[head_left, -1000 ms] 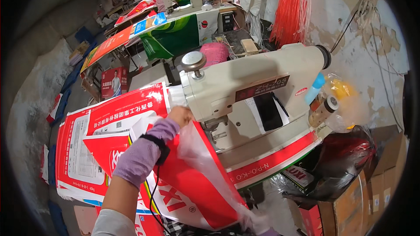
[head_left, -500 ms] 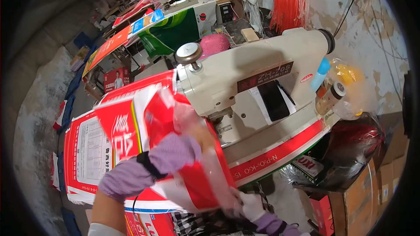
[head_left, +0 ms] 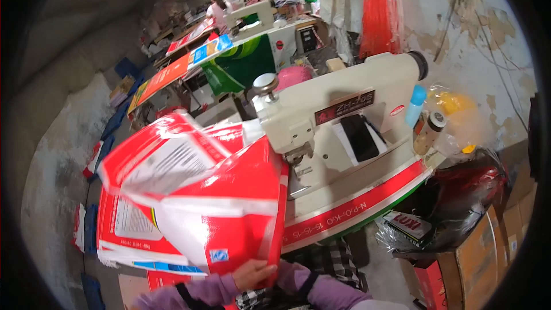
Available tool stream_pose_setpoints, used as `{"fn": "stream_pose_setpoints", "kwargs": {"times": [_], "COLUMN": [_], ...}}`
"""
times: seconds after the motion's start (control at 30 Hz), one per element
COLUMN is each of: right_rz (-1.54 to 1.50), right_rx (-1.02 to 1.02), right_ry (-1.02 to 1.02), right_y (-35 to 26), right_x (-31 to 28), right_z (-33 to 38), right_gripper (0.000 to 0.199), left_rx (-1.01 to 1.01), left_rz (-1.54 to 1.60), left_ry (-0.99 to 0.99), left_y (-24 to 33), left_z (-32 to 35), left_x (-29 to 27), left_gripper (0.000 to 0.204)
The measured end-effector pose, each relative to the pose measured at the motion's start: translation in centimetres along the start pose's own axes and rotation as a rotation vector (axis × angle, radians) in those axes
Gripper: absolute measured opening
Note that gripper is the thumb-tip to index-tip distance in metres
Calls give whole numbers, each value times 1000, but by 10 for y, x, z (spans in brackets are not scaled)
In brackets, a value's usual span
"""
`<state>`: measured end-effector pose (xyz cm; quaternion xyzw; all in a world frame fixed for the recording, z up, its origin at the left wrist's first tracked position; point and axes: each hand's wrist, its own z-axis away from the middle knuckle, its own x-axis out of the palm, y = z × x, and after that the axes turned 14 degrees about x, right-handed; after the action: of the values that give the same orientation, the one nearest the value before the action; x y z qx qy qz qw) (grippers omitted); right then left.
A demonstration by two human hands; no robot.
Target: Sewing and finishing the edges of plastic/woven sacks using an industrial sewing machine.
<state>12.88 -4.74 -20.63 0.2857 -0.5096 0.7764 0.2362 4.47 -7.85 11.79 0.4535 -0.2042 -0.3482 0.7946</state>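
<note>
My left hand [head_left: 253, 274] is closed on the near edge of a red and white printed sack [head_left: 229, 218], fingers curled over it. The sack is raised and folded, its far part billowing up to the left. Below it lies a pile of similar red sacks [head_left: 123, 247]. My right forearm [head_left: 330, 293], in a purple sleeve with a black band, reaches to the same edge; the sack hides the right hand. Just right of the sack stands a cream sewing machine [head_left: 338, 95], its needle area next to the sack's right edge.
A black phone [head_left: 359, 138] lies on the machine bed beside a blue-capped bottle [head_left: 414, 106] and a tumbler [head_left: 429, 132]. Cardboard boxes [head_left: 479, 258] stand at the lower right. Further off is another sewing machine [head_left: 252, 14] with a person [head_left: 217, 8] behind it.
My left hand has come from beside the machine head down to the sack's near edge. The sack has swung up and folded over. My right hand has moved left and out of sight.
</note>
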Motion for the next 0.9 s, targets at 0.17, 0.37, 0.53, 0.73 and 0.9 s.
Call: {"fn": "stream_pose_setpoints", "kwargs": {"times": [0.17,0.37,0.53,0.73,0.9], "right_rz": [92,122,75,1027,1583], "right_rx": [103,-65,3,146,19], "right_ry": [24,-32,-26,293,481], "right_y": [-153,-214,-203,-226,-241], "right_x": [108,101,89,86,99], "right_z": [84,103,130,97,110], "right_gripper": [35,43,49,64,85], "left_rx": [26,655,381,289,25], "left_rz": [542,-1379,-1599,-1268,-1379], "left_ry": [264,-200,-623,-917,-1059], "left_y": [21,94,97,99,151], "left_z": [15,-34,-57,-84,-66], "left_x": [-20,-4,28,26,-44], "left_gripper": [32,12,19,28,27]}}
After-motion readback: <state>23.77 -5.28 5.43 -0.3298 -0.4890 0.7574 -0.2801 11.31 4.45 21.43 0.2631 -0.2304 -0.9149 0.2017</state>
